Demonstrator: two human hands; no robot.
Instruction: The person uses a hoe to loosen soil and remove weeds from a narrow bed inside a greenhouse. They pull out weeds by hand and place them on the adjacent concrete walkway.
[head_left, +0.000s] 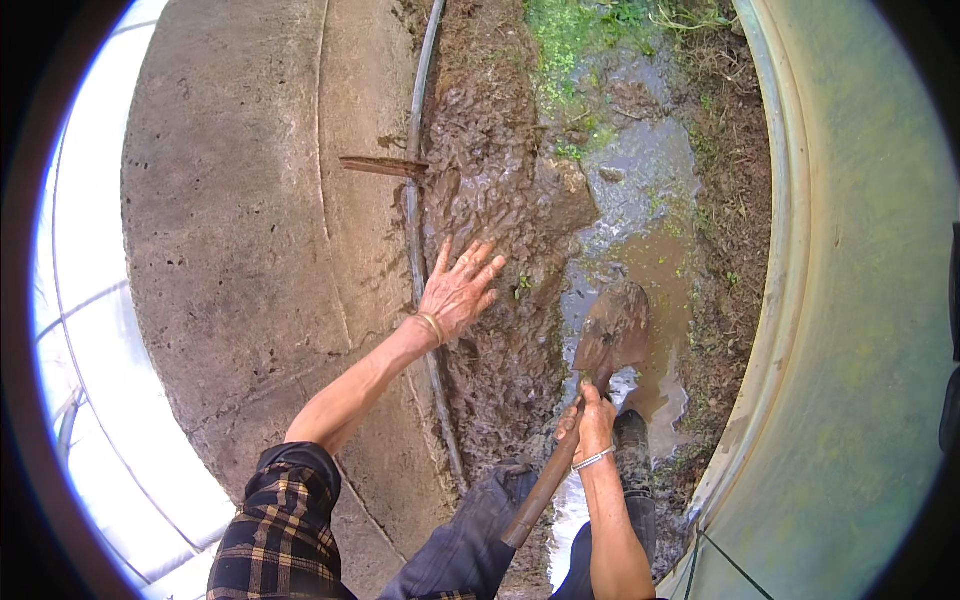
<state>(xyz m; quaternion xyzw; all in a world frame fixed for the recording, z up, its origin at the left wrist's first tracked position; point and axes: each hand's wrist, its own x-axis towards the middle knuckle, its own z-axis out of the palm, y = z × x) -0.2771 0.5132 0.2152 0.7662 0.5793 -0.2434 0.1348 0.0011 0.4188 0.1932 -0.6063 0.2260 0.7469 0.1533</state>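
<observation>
My left hand (459, 291) is spread, fingers apart, over the wet mud (491, 187) beside a grey hose (416, 247); whether it touches the mud I cannot tell. It wears a gold-coloured bangle. In my right hand (589, 424) is the wooden handle (541, 491) of a shovel, gripped close to the blade. The muddy metal shovel blade (615, 326) points away from me over the brown water of a narrow ditch (664, 277). A silver-coloured bangle is on my right wrist.
A concrete slab (225, 225) lies left of the hose, with a strip of wood (382, 166) across its edge. Green water plants (562, 60) float farther up the ditch. Rough soil (727, 187) and a curved translucent sheet (862, 262) border the right. My legs and a dark boot (634, 450) are below.
</observation>
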